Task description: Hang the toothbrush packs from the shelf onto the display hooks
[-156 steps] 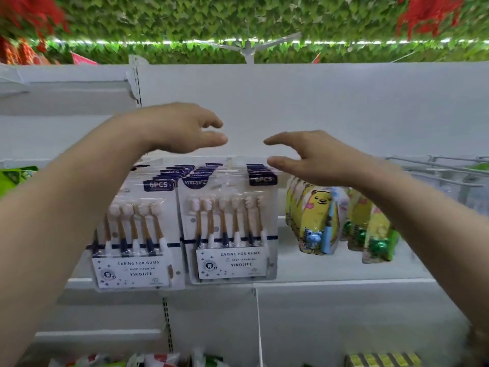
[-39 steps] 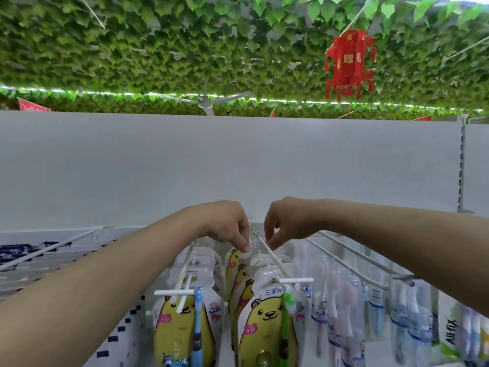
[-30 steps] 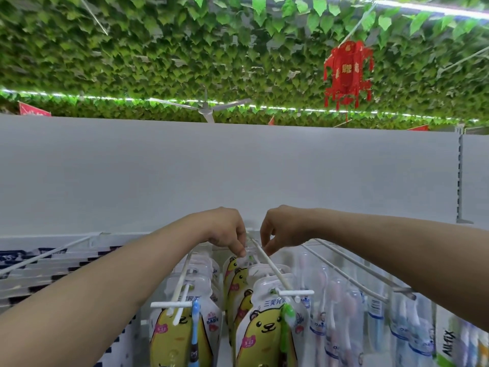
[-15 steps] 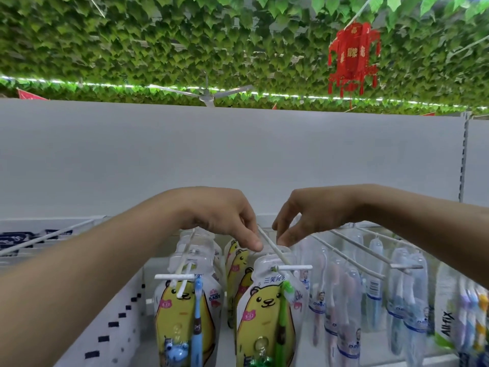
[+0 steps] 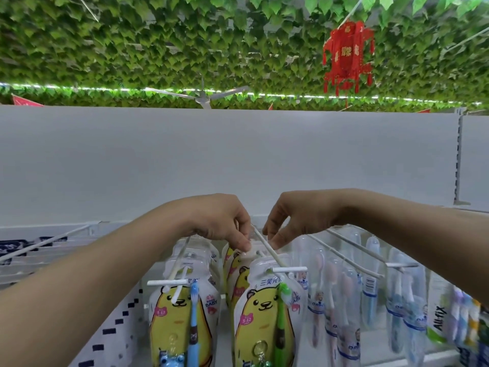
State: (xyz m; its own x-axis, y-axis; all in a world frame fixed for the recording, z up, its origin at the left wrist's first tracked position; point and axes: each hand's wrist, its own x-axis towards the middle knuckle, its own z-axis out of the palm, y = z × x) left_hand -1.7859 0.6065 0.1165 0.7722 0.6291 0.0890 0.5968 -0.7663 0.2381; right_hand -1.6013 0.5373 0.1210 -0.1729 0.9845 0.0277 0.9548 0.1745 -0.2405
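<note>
Reaching forward, both hands (image 5: pixel 264 229) with fingertips down at the hook (image 5: pixel 267 249).

Left hand (image 5: pixel 225 223): pinching a pack (image 5: pixel 242 263) top at the hook (image 5: pixel 267 249)
Right hand (image 5: pixel 293 221): fingertips touching the hook's rod

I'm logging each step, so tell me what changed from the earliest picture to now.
Both hands left the six-piece packs and went to the bear packs' hook. The left hand and right hand now pinch a yellow bear pack at the top on that hook. The front bear packs have kept hanging through the last second.
</note>
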